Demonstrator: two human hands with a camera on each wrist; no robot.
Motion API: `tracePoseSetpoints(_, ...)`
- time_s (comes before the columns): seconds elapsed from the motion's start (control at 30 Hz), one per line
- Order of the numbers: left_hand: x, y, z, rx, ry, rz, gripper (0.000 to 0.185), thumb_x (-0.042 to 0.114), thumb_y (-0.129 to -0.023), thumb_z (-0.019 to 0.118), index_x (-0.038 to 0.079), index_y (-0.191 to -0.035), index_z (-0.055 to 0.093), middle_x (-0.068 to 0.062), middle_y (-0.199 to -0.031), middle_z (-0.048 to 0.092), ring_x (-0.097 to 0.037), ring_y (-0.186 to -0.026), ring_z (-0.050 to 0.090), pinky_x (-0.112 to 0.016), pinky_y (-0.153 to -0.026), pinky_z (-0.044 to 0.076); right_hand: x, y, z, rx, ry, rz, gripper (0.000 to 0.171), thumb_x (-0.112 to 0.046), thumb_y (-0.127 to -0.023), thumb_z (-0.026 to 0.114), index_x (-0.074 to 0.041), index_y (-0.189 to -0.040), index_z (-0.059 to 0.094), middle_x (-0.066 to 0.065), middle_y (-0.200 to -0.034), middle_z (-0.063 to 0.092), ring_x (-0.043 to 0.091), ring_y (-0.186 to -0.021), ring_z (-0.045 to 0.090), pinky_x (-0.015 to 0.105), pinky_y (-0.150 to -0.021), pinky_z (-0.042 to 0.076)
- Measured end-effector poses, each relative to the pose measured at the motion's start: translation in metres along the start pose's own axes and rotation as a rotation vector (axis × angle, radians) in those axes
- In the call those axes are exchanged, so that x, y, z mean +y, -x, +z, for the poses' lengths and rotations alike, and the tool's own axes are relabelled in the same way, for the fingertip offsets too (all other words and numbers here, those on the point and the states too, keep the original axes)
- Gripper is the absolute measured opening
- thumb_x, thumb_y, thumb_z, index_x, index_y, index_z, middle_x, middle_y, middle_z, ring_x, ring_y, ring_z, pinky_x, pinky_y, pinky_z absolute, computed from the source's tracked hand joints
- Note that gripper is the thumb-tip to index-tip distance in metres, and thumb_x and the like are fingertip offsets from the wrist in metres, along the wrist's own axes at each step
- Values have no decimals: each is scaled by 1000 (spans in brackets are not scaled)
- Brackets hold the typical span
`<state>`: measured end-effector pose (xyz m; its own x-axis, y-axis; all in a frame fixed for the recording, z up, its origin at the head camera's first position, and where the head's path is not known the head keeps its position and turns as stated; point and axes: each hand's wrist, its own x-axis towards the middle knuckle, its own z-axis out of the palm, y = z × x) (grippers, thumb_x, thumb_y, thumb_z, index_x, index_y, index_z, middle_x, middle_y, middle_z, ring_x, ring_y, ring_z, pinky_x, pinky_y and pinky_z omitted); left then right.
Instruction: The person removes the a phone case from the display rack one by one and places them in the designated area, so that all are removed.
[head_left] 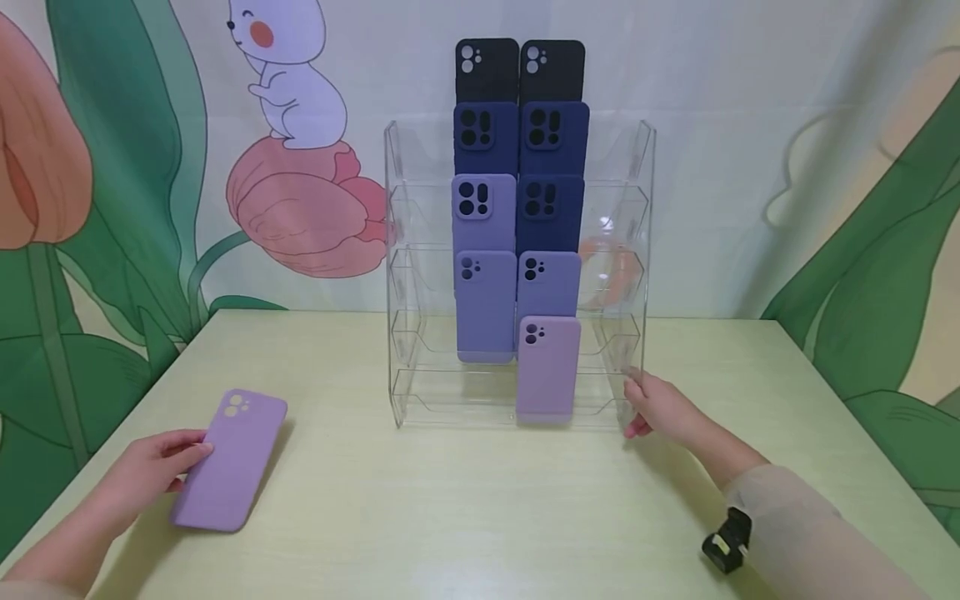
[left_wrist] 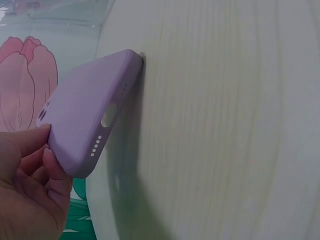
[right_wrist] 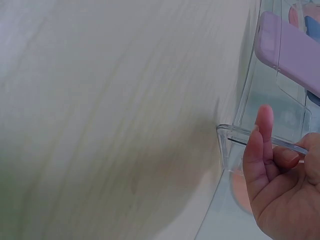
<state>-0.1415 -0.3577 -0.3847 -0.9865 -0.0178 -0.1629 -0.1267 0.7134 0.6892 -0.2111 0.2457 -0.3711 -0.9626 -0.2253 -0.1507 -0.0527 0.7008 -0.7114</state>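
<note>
On the left of the head view, my left hand [head_left: 142,475] pinches a light purple phone case [head_left: 234,467] by its long edge, thumb on the back. The case leans at a tilt, its lower end near the tabletop, with round camera holes at the top. In the left wrist view, the case [left_wrist: 90,105] shows its side cutout and a row of small holes. My right hand [head_left: 660,406] holds the lower right side panel of a clear tiered rack [head_left: 647,250]. From the right wrist, thumb and fingers lie on opposite sides of that panel [right_wrist: 225,150].
Two columns of phone cases stand in the rack: black cases [head_left: 487,75] on top, dark blue cases [head_left: 555,154] below, then purple ones [head_left: 486,312], and a pinkish purple case [head_left: 547,367] at bottom right. Behind the pale table [head_left: 450,517] hangs a printed curtain [head_left: 712,167].
</note>
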Motion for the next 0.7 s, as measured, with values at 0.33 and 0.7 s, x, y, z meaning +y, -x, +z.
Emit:
tracePoseSetpoints(0.33, -7, -1, -11, -27, -34, -6, 59, 30, -94, 54, -18, -126, 42, -31, -116, 53, -8, -81, 52, -29, -64, 50, 3, -1, -1, 8, -13, 2, 54, -17, -100, 27, 13, -143, 13, 18, -78, 46, 19, -60, 61, 31, -59, 53)
tracePoseSetpoints(0.7, -15, -2, -17, -38, -142, 21, 54, 25, -89, 63, -21, -114, 48, -16, -91, 62, -12, -71, 51, -27, -57, 46, 4, 0, -1, 11, -13, 5, 54, -17, -100, 27, 13, -142, 13, 13, -73, 44, 19, -59, 61, 32, -60, 53)
